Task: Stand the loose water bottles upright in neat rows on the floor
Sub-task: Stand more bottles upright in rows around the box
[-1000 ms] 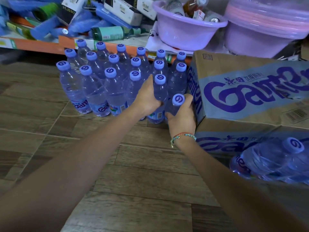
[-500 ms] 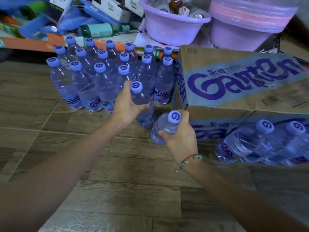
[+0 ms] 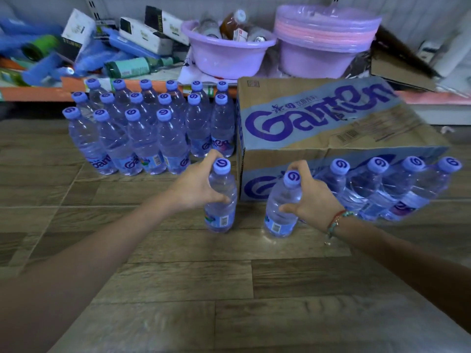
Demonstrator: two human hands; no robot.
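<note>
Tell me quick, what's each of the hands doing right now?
Left hand: closed around a water bottle standing on the floor.
Right hand: closed around a second bottle, also upright.

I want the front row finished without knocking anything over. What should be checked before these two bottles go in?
1. Left hand grips the left bottle: ok.
2. Right hand grips the right bottle: ok.
3. Both bottles upright: left ok; right leans a little, not ok.
4. Front row has room: ok, floor bare between its fourth bottle and the box.
5. Standing bottles steady: ok, none tipped.
6. Held bottles touching the floor: cannot tell.
</note>
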